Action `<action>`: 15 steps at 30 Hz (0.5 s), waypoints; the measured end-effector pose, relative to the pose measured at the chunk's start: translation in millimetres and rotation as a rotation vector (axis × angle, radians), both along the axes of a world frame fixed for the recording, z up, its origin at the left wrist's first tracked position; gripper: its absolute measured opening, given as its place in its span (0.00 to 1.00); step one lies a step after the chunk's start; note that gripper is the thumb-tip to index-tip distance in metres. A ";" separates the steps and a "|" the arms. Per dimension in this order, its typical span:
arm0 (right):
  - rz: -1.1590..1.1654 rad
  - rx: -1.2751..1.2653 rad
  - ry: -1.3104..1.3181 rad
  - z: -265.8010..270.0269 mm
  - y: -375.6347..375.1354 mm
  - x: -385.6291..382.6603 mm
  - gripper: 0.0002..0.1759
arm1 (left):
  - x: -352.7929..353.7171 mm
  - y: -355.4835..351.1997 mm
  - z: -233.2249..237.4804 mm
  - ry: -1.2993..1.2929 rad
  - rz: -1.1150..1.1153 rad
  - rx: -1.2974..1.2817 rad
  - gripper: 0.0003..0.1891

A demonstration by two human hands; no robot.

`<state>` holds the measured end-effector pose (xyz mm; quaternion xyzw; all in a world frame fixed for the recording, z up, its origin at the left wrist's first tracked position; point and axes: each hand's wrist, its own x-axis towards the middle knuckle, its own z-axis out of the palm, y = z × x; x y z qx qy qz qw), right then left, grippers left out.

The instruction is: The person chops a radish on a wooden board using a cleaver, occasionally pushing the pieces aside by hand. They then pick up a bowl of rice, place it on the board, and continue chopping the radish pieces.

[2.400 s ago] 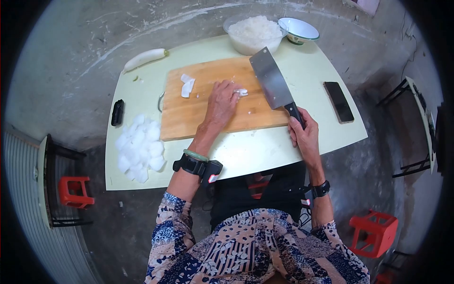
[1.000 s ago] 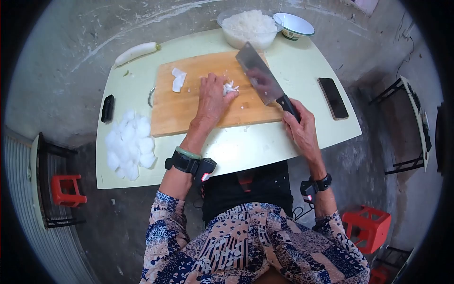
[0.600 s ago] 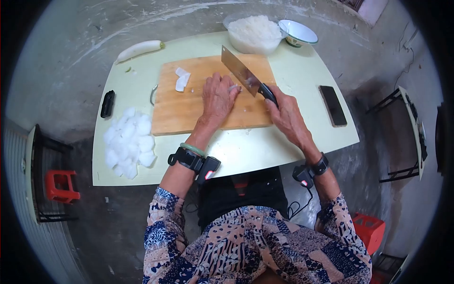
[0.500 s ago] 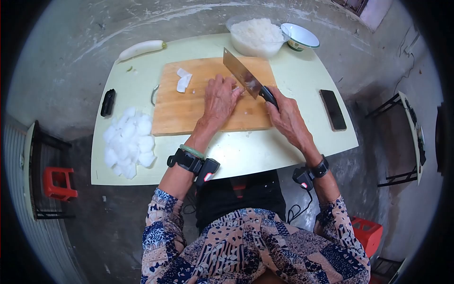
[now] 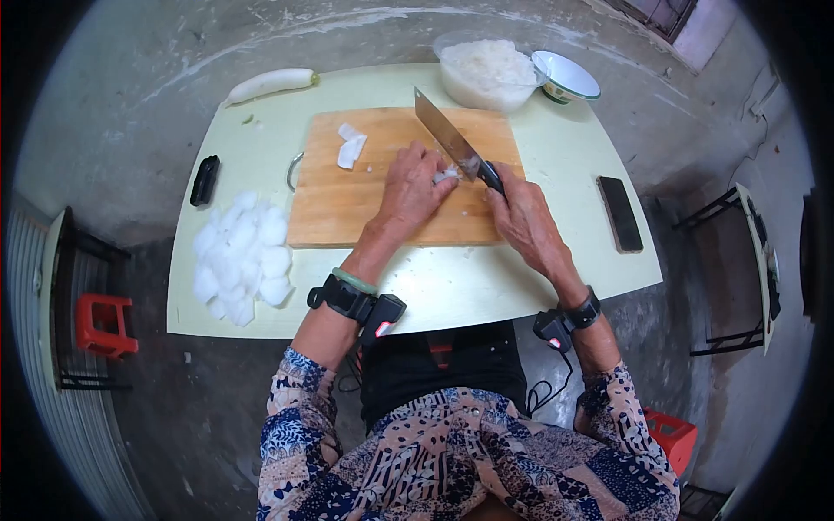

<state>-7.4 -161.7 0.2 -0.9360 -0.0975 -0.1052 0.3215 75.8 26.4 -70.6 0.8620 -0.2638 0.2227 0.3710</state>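
Observation:
My right hand (image 5: 527,217) is closed around the black handle of a cleaver (image 5: 448,135), its blade slanting up and left over the wooden cutting board (image 5: 326,208). Just left of the blade, my left hand (image 5: 412,184) has its fingers curled down on a small stack of white radish slices (image 5: 446,175), mostly covered by the fingers. Tiny white shreds cling by the blade. Farther left on the board lie a couple of loose radish slices (image 5: 351,148). A pile of round white slices (image 5: 243,260) rests on the table left of the board.
A whole white radish (image 5: 274,83) lies at the table's back left. A clear bowl heaped with white shreds (image 5: 488,74) and a white enamel bowl (image 5: 566,76) stand at the back right. A phone (image 5: 619,214) lies at right, a black object (image 5: 204,181) at left.
The whole view has shifted slightly. More of the white slices shows beside my left fingertips, and the cleaver blade sits close by them with shreds against it.

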 end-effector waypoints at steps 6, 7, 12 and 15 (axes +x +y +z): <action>0.016 0.042 0.005 3.3 -0.7 0.9 0.15 | 2.8 -6.1 -4.3 -0.066 0.060 0.003 0.11; 0.015 0.041 0.005 2.9 -1.8 0.9 0.15 | 2.1 -6.5 -3.8 -0.056 0.065 0.002 0.11; -0.001 0.048 0.041 13.5 4.1 -3.8 0.14 | 0.5 -5.1 -1.0 -0.055 0.067 -0.006 0.10; 0.009 0.025 -0.015 1.8 3.6 -1.6 0.14 | -0.2 -5.9 0.2 -0.039 0.073 0.016 0.10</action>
